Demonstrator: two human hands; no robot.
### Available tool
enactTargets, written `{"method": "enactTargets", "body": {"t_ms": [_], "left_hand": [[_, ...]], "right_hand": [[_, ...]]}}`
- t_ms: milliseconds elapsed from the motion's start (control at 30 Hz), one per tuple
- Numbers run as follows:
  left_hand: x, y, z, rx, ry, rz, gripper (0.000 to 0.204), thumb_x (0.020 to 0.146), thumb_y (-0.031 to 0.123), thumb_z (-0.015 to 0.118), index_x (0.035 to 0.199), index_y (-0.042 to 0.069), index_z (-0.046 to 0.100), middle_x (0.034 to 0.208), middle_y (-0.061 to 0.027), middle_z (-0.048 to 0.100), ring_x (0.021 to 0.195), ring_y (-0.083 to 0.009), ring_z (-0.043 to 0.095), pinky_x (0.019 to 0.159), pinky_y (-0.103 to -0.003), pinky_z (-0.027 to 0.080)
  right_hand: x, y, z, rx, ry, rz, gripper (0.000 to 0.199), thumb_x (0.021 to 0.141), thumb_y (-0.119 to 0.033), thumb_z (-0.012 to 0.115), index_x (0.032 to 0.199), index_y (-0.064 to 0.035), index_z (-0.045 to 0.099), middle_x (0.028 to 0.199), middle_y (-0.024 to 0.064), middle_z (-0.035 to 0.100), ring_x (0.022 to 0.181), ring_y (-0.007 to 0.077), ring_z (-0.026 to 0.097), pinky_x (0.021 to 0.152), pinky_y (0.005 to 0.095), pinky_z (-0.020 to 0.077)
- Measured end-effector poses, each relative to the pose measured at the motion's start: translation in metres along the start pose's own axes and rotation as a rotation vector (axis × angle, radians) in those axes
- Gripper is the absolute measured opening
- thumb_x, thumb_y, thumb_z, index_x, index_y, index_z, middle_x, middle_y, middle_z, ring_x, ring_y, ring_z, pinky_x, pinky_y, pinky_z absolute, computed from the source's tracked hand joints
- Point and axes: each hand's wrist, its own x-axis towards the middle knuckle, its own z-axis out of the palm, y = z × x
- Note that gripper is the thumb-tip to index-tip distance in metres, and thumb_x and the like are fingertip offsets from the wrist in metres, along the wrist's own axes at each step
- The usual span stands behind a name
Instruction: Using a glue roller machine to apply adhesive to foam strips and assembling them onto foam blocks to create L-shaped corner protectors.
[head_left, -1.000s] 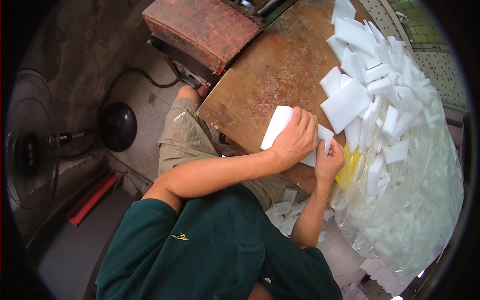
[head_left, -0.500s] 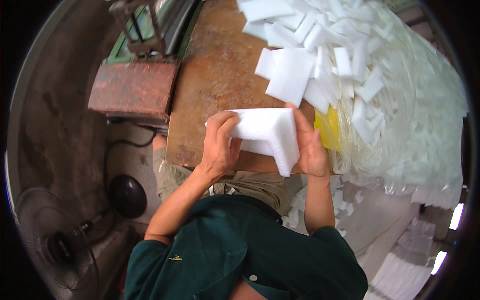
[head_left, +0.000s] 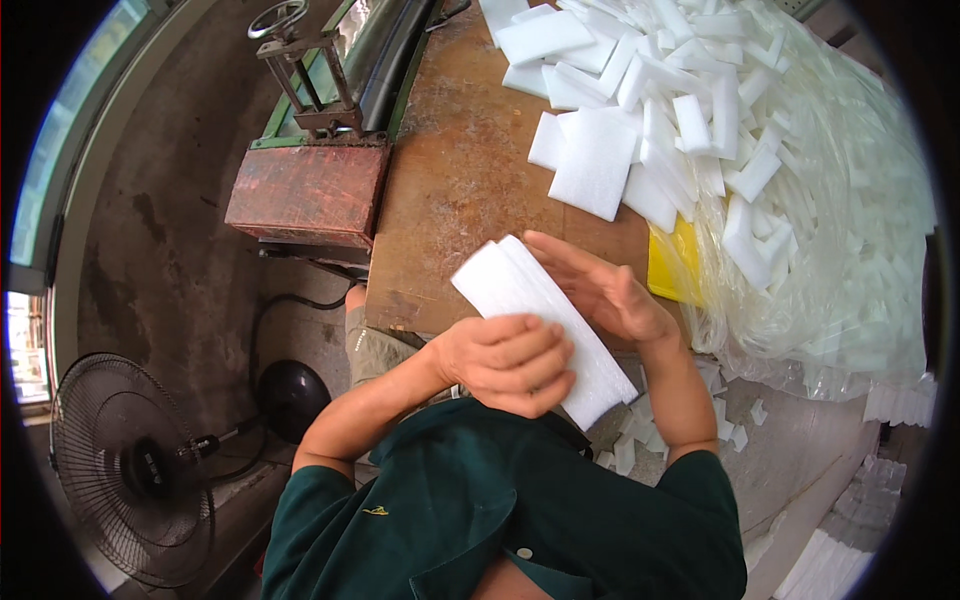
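A thick white foam piece (head_left: 545, 325) slants over the table's near edge, its upper end to the left. A thin step along its right side looks like a second layer. My left hand (head_left: 510, 365) lies across its near face with curled, slightly blurred fingers; the thumb is hidden. Behind the foam's right side, my right hand (head_left: 610, 295) is open, its fingers stretched out. Its palm faces the foam; whether it touches I cannot tell.
A heap of white foam pieces (head_left: 595, 165) and a clear plastic bag (head_left: 850, 250) cover the right of the brown table (head_left: 460, 150). A yellow object (head_left: 675, 262) lies beside the bag. Left stand a machine with a red box (head_left: 308, 195) and a fan (head_left: 135, 465); foam scraps (head_left: 640, 430) litter the floor.
The foam piece has turned from roughly level to a steep slant. My left hand has moved right and down onto its face; my right hand has shifted slightly. The whole view has shifted slightly.
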Motion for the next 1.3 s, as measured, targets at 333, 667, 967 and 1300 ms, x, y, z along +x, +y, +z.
{"method": "enactTargets", "body": {"t_ms": [333,667,967,1300], "left_hand": [[0.002,0.000,-0.005,0.163,-0.058,0.162,0.017,0.089,0.018,0.061,0.106,0.023,0.063,0.127,-0.0058,0.060,0.126,-0.0243,0.054,0.118,-0.044,0.031],[0.017,0.031,-0.028,-0.602,0.582,-1.255,0.069,0.100,0.028,0.056,0.158,0.015,0.021,0.151,-0.0248,0.033,0.136,-0.0345,0.041,0.116,-0.051,0.028],[0.018,0.002,-0.027,-0.276,0.283,-1.052,0.029,0.095,0.023,0.068,0.115,0.003,0.063,0.123,-0.0194,0.048,0.117,-0.0297,0.043,0.103,-0.042,0.035],[0.014,-0.004,-0.018,-0.279,0.284,-0.874,0.018,0.093,0.003,0.061,0.111,0.000,0.064,0.119,-0.0196,0.052,0.111,-0.0288,0.052,0.097,-0.037,0.042]], "right_hand": [[0.020,-0.014,0.018,-0.096,0.098,-0.180,0.098,0.086,-0.045,0.078,0.157,-0.0023,0.027,0.143,0.0146,0.047,0.134,0.0228,0.044,0.114,0.0380,0.0332],[0.042,0.004,0.032,-0.633,0.378,-0.611,0.089,0.078,-0.034,0.076,0.152,-0.0034,0.037,0.149,0.0214,0.038,0.135,0.0331,0.043,0.111,0.0451,0.0376],[0.045,0.013,0.039,-0.901,0.468,-0.660,0.074,0.078,-0.035,0.068,0.144,-0.0039,0.052,0.154,0.0318,0.033,0.138,0.0440,0.042,0.110,0.0500,0.0397],[0.039,0.004,0.042,-0.930,0.469,-0.655,0.071,0.083,-0.033,0.065,0.142,0.0026,0.052,0.152,0.0341,0.037,0.137,0.0431,0.047,0.107,0.0458,0.0450]]}}
